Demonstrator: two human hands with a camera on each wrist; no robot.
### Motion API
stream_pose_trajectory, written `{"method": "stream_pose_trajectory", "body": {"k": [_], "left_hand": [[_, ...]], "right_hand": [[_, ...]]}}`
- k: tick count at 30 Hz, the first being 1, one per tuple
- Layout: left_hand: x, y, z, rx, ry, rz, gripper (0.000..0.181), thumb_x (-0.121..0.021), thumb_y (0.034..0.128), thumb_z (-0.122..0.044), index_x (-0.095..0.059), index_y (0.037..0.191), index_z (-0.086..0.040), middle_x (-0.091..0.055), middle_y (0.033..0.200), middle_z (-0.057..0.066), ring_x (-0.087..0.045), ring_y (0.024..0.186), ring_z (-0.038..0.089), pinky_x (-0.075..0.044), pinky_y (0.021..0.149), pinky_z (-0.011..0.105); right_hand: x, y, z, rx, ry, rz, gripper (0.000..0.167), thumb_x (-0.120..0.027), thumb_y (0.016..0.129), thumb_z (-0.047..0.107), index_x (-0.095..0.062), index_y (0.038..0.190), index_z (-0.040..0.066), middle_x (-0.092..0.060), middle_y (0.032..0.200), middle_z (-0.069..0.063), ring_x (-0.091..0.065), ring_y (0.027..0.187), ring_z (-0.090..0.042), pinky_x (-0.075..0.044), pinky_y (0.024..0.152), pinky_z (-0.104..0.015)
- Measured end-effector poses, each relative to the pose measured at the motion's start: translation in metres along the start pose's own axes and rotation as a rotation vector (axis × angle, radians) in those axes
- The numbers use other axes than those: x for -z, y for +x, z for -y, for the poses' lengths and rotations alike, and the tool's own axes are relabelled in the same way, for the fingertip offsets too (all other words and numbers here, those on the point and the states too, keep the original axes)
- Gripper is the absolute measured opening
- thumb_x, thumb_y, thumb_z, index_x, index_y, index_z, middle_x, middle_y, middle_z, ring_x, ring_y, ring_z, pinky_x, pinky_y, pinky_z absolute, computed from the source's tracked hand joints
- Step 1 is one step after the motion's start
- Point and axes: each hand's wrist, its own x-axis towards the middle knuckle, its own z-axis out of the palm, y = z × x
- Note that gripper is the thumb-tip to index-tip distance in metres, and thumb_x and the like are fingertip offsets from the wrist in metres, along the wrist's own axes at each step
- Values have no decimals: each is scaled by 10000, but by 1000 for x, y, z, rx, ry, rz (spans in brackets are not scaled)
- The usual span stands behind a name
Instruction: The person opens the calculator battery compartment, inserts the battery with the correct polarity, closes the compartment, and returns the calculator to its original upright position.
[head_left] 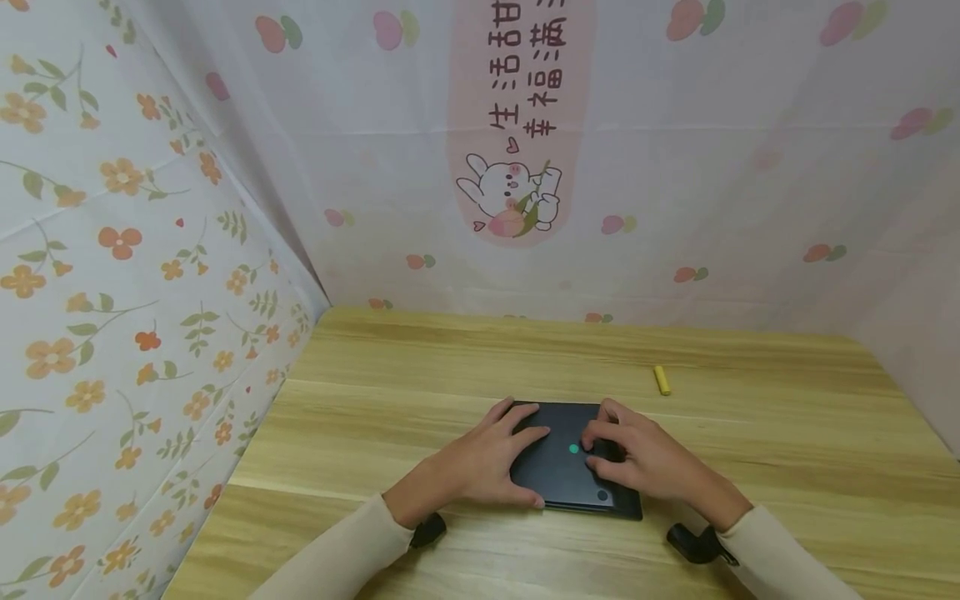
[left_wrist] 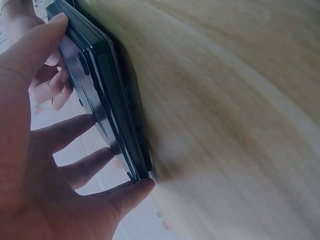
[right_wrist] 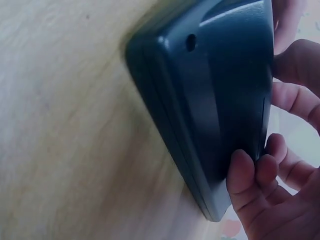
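A black calculator lies face down on the table, with a green dot and a round foot on its back. My left hand grips its left part, thumb on the near edge and fingers spread over the back to the far edge. In the left wrist view, small bumps show beneath the calculator. My right hand has curled fingers on the back and edge at the right end. In the right wrist view, its fingertips touch the calculator's thicker end, where a small round hole shows.
A small yellow battery-like cylinder lies on the wooden table, beyond and right of the calculator. Patterned cloths hang behind the table and along its left side. Black wrist mounts show below both sleeves.
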Motion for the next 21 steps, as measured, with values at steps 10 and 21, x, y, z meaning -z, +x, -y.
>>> {"method": "stream_pose_trajectory", "body": {"k": [10,21], "left_hand": [[-1,2,1,-13,3,-5,950,-773,935,-705,-490,1678,-186,-270,1782,117,-222,1638,469,-321,1284,522],[-1,1,2,-11,-11,-10,940,-784,938,-686,-497,1671,-173,-268,1778,133,-230,1633,476,-328,1280,522]], "right_hand": [[-1,2,-3,25,-6,0,292,-783,980,36,-724,1019,319,-486,951,97,-396,728,13,-400,598,-208],[-2,3,-7,53,-11,-7,298,-778,976,10,-728,1030,298,-472,947,106,-378,723,29,-395,591,-198]]}}
